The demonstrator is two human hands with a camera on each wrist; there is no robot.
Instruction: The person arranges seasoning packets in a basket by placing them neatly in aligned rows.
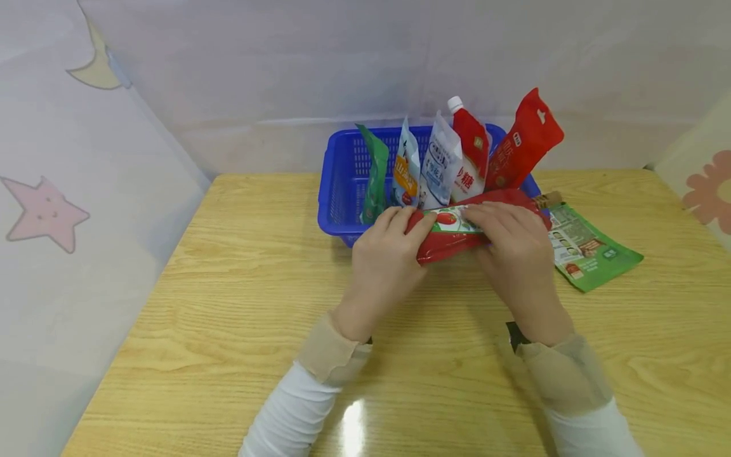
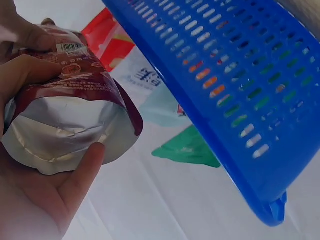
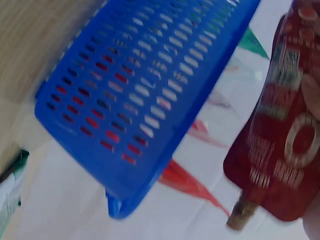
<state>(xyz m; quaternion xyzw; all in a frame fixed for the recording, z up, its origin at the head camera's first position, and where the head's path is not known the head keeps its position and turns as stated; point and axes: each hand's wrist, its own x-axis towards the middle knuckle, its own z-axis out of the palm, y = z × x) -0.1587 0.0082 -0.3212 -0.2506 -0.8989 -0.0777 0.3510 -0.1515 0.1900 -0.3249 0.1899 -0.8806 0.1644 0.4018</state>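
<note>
A red spouted pouch with a tomato picture (image 1: 457,244), likely ketchup, lies sideways in front of the blue basket's near rim. My left hand (image 1: 388,257) grips its bottom end, and my right hand (image 1: 516,260) holds the end towards the spout. The left wrist view shows the pouch's silvery base (image 2: 65,125) with fingers and thumb around it. Its brown cap (image 3: 242,212) points away from the right palm. Behind it, the blue basket (image 1: 325,190) holds a green packet (image 1: 375,171), two pale packets, a white-capped red pouch (image 1: 473,152) and a red packet (image 1: 525,143).
A green and white packet (image 1: 596,254) lies flat on the wooden table (image 1: 228,285), right of the basket. A pale covered wall (image 1: 285,76) stands close behind the basket. Another pale wall (image 1: 68,304) runs along the left side.
</note>
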